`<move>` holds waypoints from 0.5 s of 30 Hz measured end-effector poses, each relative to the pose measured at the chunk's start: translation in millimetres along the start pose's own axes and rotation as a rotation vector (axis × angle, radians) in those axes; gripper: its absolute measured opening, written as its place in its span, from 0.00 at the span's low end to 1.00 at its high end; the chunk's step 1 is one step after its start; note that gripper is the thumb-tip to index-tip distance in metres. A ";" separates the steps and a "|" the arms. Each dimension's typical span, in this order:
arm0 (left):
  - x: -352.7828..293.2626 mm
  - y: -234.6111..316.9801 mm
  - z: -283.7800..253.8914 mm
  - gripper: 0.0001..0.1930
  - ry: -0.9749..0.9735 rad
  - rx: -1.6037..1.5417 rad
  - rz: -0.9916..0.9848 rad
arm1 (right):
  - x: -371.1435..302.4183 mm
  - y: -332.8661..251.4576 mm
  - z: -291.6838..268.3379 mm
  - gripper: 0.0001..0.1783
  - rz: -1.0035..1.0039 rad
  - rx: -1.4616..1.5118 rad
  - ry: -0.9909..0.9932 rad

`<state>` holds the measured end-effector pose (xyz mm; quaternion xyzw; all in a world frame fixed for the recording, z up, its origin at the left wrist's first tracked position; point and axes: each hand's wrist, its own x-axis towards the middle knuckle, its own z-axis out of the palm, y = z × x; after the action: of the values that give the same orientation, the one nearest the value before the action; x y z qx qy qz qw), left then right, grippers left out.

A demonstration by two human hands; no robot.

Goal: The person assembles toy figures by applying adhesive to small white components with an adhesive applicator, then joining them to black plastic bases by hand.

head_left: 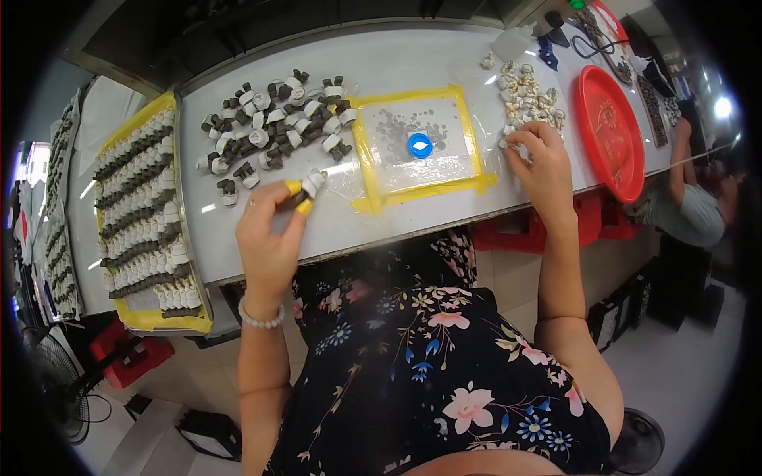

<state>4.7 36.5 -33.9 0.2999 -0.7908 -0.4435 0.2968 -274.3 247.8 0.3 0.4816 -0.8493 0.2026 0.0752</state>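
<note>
My left hand, with yellow covers on its thumb and a fingertip, pinches a small white figurine body just above the table. Behind it lies a loose heap of similar white pieces with dark brown ends. My right hand is at the near end of a cluster of small cream-coloured pieces. Its thumb and fingers close on a small whitish piece, mostly hidden by the fingertips. Between my hands, a yellow-taped square sheet bears grey blotches and a small round blue container with white inside.
At left stands a yellow-edged tray with rows of white-and-brown figurines. A red oval tray lies at right near the table's front edge. Further right, another person's arm reaches to the table. A fan stands at lower left.
</note>
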 end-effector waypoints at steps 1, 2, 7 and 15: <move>-8.6 1.6 -0.9 0.13 0.035 0.140 0.096 | -0.1 0.4 1.2 0.07 -0.057 -0.009 0.028; -15.9 1.9 -1.4 0.13 0.070 0.280 0.192 | 0.0 0.3 2.7 0.06 -0.114 -0.017 0.055; -28.6 4.0 3.0 0.14 0.068 0.405 0.283 | 1.2 -7.2 9.5 0.08 -0.173 0.004 -0.001; 0.9 28.8 13.1 0.20 0.127 0.393 0.302 | -4.7 -12.5 14.4 0.14 -0.057 0.065 0.070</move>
<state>-11.6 55.0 -14.0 0.2575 -0.8775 -0.2121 0.3446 -260.2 239.9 -10.8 0.5003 -0.8251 0.2447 0.0949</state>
